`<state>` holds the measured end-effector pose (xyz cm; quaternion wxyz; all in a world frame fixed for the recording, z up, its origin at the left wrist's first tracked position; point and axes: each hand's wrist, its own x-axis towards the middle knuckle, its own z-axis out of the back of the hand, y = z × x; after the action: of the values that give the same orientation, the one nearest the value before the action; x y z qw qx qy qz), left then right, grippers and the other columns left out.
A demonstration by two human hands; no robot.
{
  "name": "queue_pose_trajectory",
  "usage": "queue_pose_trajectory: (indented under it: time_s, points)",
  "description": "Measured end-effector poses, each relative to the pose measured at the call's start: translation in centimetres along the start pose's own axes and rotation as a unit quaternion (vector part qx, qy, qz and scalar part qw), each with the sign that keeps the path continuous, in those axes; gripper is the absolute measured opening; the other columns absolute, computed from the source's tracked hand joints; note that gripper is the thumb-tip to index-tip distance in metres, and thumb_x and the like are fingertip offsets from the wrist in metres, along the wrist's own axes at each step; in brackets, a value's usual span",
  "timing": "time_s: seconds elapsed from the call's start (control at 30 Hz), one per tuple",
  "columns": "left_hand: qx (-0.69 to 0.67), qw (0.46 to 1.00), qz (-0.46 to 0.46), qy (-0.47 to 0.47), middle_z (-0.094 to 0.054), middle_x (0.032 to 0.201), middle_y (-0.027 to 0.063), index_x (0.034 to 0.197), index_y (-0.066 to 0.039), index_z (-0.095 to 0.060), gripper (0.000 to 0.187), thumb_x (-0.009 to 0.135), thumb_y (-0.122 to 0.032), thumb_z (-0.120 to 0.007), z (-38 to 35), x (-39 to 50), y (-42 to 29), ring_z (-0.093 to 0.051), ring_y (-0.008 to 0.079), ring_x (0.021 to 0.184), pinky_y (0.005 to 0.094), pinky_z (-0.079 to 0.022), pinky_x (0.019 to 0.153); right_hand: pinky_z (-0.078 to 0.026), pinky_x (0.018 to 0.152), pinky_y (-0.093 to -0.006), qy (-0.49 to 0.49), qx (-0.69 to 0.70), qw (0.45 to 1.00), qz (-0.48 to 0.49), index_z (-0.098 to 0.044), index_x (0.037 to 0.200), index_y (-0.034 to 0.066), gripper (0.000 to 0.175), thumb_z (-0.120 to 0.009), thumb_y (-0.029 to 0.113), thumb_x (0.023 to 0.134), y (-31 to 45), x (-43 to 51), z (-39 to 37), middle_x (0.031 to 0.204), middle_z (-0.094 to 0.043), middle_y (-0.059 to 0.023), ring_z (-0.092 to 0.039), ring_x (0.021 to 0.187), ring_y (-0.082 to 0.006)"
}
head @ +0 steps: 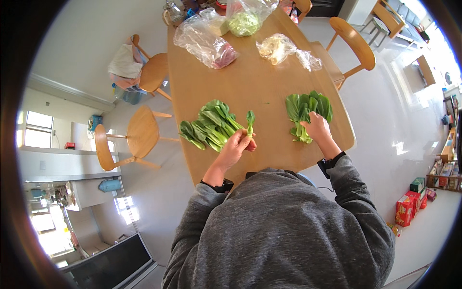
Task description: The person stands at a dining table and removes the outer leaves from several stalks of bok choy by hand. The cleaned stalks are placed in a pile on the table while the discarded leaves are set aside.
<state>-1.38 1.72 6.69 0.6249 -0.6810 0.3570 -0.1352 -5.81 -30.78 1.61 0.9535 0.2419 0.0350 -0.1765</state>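
Between the thumb and fingers of my left hand (238, 145) is a small bok choy heart (250, 122), held upright with its leaf tip pointing away from me. Just beyond that hand lies a pile of bok choy (213, 123), its stalks pointing towards me, on the left side of the wooden table (258, 85). My right hand (318, 126) reaches over a second pile of bok choy leaves (299, 104) at the table's right. Its curled fingers touch the leaves there, and whether they grip one cannot be made out.
Farther up the table are a plastic bag with something reddish (223, 56), a bagged green cabbage (243, 23), a bag of pale food (276, 48) and a crumpled plastic bag (309, 60). A glass jug (174, 13) stands far left. Wooden chairs (143, 132) flank the table.
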Motion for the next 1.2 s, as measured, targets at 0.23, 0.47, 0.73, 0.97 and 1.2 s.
queue_pose_trajectory:
  time_s: [0.23,0.47,0.73,0.97,1.2]
  points:
    - [-0.048,0.998,0.033,0.016,-0.060,0.092,0.0060,0.112,-0.001,-0.055,0.030,0.101,-0.027,-0.043,-0.3,0.2,0.0,-0.059,0.0166,0.085,0.0327,-0.049,0.082,-0.050,0.072,-0.0270,0.263,0.476,0.838,0.053,-0.065,0.103,0.0023,0.024,-0.068,0.020,0.088,10.1,-0.7,-0.3,0.089,-0.066,-0.0027,-0.061,0.078,-0.0110]
    - [-0.008,1.000,0.000,-0.026,-0.060,0.087,0.0042,0.109,0.000,-0.055,0.031,0.099,-0.029,-0.050,0.2,-0.5,-0.3,-0.058,0.0124,0.081,0.0282,-0.049,0.075,-0.048,0.071,-0.0256,0.300,0.550,0.771,0.116,-0.065,0.095,0.0008,0.016,-0.068,0.015,0.088,15.3,-0.8,-1.4,0.083,-0.066,-0.0022,-0.060,0.075,-0.0092]
    - [0.218,0.959,-0.028,-0.179,-0.058,0.078,0.0083,0.097,0.001,-0.052,0.019,0.097,-0.018,-0.048,-0.6,-0.2,0.3,-0.059,0.0140,0.062,0.0279,-0.049,0.057,-0.045,0.052,-0.0257,0.188,0.383,0.897,0.114,-0.063,0.078,-0.0026,0.033,-0.075,0.028,0.082,16.9,-0.8,-0.9,0.065,-0.061,-0.0044,-0.056,0.057,-0.0085]
    - [0.337,0.914,-0.106,-0.202,-0.054,0.076,0.0149,0.092,0.002,-0.051,0.021,0.096,-0.018,-0.044,-0.3,0.3,0.5,-0.058,0.0218,0.055,0.0333,-0.045,0.052,-0.044,0.049,-0.0256,0.166,0.375,0.906,0.106,-0.060,0.073,-0.0028,0.039,-0.076,0.032,0.080,17.7,-1.0,-0.5,0.062,-0.061,-0.0050,-0.056,0.054,-0.0091]
    - [0.289,0.920,-0.093,-0.248,-0.056,0.080,0.0231,0.082,0.002,-0.049,0.022,0.092,-0.017,-0.049,-0.3,0.5,0.7,-0.055,0.0423,0.070,0.0462,-0.043,0.060,-0.041,0.047,-0.0288,0.068,0.316,0.938,0.125,-0.060,0.072,-0.0024,0.039,-0.076,0.032,0.080,18.6,-2.4,-0.7,0.057,-0.058,-0.0077,-0.050,0.049,-0.0111]
